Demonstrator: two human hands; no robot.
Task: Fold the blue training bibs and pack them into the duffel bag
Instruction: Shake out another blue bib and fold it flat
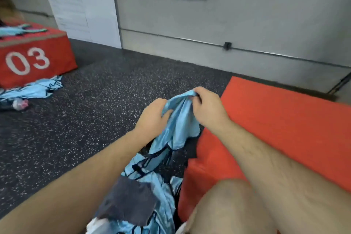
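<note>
A light blue training bib [180,129] with dark trim hangs bunched between my hands above the floor. My left hand [153,118] grips its left side and my right hand [207,108] pinches its top edge. More blue bibs [150,186] lie in a heap on the floor below, between my legs. Another blue bib [38,87] lies crumpled on the floor at the left, and one more bib [17,30] rests on top of the red box. No duffel bag is in view.
A red box [38,59] marked 03 stands at the far left. A red mat [284,129] lies at the right, next to my knee. Dark speckled rubber floor [95,119] spreads in the middle. A grey wall with white boards is behind.
</note>
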